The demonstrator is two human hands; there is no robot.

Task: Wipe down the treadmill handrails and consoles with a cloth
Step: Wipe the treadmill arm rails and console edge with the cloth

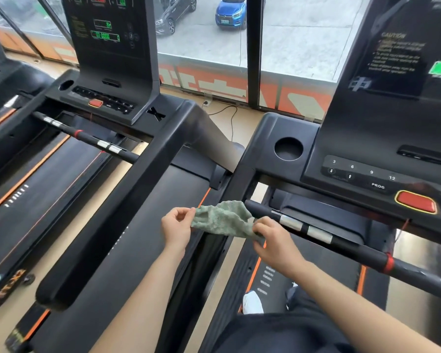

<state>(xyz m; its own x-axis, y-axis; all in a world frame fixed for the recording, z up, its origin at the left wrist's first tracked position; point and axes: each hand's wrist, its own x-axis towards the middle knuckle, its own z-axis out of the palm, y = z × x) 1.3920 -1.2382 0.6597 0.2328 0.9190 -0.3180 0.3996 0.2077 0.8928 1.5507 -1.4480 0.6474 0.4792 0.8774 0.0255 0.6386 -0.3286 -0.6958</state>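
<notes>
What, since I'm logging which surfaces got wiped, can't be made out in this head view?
All in the head view.
Right console: cut off by top and right edges; caution text blurred.
Left console: top displays cut off by the top edge.
Cloth: one end hidden by the right hand.
Front handrail: far end runs off the right edge, blurred.

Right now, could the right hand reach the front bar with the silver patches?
Probably yes. The right hand pinches the cloth and looks close beside the front bar, with nothing between them; the left hand holds the cloth's other end.
</notes>
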